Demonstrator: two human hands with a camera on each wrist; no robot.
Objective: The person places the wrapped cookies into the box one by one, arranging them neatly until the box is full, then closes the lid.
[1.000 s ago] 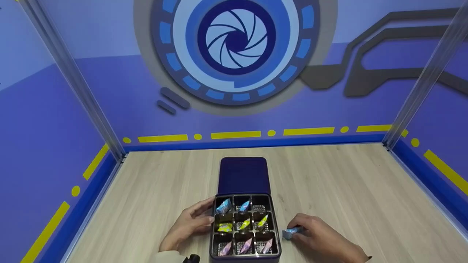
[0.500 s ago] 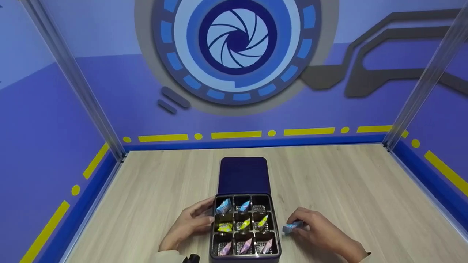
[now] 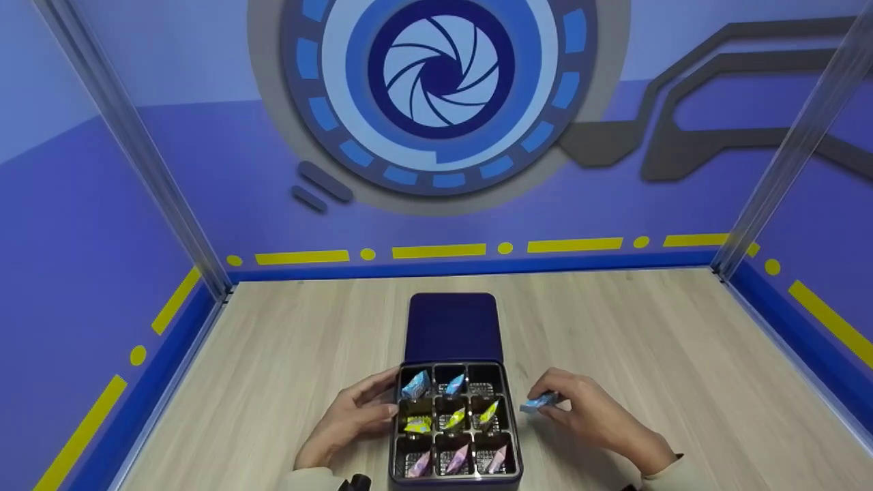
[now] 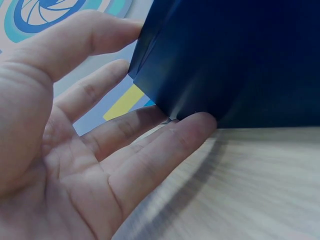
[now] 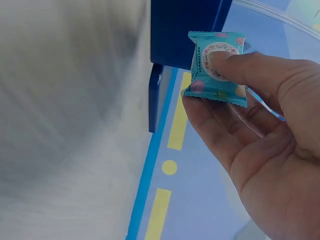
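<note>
My right hand (image 3: 592, 417) pinches a blue wrapped candy (image 5: 216, 67) between thumb and fingers, just right of the box. The dark blue box (image 3: 455, 483) holds a black compartment tray (image 3: 434, 409). In its far row, a blue candy (image 3: 415, 385) lies in the left compartment and another blue candy (image 3: 455, 384) in the middle one; the far right compartment (image 3: 484, 387) holds none. Yellow candies (image 3: 455, 417) fill the middle row and pink candies (image 3: 457, 459) the near row, one per compartment. My left hand (image 3: 351, 416) rests its fingertips against the box's left side, fingers loosely extended.
The dark blue lid (image 3: 453, 327) lies folded back behind the box. Around it spreads a pale wooden table (image 3: 307, 327). Printed blue panels (image 3: 436, 225) wall in the back and both sides, with metal posts (image 3: 146, 157) at the corners.
My right hand, with the blue candy, has moved away from me along the box's right side, up toward the far row. My left hand has stayed against the box.
</note>
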